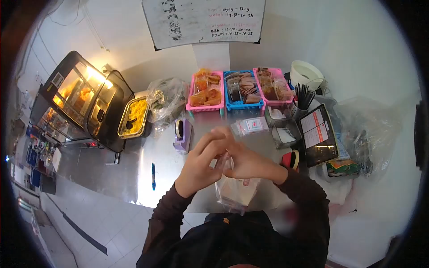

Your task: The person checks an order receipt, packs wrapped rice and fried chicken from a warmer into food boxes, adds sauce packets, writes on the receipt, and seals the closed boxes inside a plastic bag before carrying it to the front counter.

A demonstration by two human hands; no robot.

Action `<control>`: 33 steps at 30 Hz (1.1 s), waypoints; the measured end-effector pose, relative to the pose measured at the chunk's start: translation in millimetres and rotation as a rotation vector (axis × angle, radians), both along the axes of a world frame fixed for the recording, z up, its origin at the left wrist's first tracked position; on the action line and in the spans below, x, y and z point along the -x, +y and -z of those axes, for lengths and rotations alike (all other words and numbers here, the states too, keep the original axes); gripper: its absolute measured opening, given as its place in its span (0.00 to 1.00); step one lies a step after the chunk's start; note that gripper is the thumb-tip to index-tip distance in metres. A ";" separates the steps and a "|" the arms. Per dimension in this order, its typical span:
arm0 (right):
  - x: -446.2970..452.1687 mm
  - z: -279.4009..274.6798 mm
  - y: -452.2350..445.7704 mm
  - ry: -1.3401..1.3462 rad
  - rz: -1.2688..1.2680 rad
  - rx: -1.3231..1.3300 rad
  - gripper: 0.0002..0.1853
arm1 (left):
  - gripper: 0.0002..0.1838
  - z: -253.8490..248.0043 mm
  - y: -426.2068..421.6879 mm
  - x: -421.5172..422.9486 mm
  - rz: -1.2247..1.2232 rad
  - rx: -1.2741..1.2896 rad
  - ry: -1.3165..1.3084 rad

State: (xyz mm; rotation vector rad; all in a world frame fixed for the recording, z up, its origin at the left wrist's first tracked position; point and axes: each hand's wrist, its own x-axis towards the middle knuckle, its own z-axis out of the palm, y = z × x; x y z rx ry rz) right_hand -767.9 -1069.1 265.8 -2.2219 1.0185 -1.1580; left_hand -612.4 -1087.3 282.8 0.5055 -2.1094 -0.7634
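Observation:
Both hands meet over the metal table in the middle of the view. My left hand (201,165) has its fingers bent round the gathered top of a clear plastic bag. From the other side my right hand (250,163) presses on the same gathered plastic, its fingertips partly blurred. The plastic bag (237,192) hangs below the hands near the table's front edge, with a pale, printed packet inside. Left of the hands stands a purple tape dispenser (182,136). A blue pen (153,176) lies farther left on the table.
A lit food warmer (80,98) and a tray of yellow food (135,117) stand left. Pink (205,108) and blue (243,106) baskets of packets line the back. At right are a tablet (319,134), a cup of black straws (298,111) and a red tape dispenser (290,159).

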 end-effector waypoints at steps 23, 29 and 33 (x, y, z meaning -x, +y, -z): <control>42.6 23.2 -57.9 0.016 0.350 -0.071 0.30 | 0.38 245.0 -42.6 13.7 -0.302 -0.615 0.356; 6.6 94.6 -65.1 0.264 0.174 0.263 0.25 | 0.36 207.1 -8.1 76.7 -0.329 -0.076 -0.611; -9.4 66.8 -0.8 0.276 -0.055 0.085 0.27 | 0.31 260.7 -18.1 85.6 -0.236 -0.391 -0.103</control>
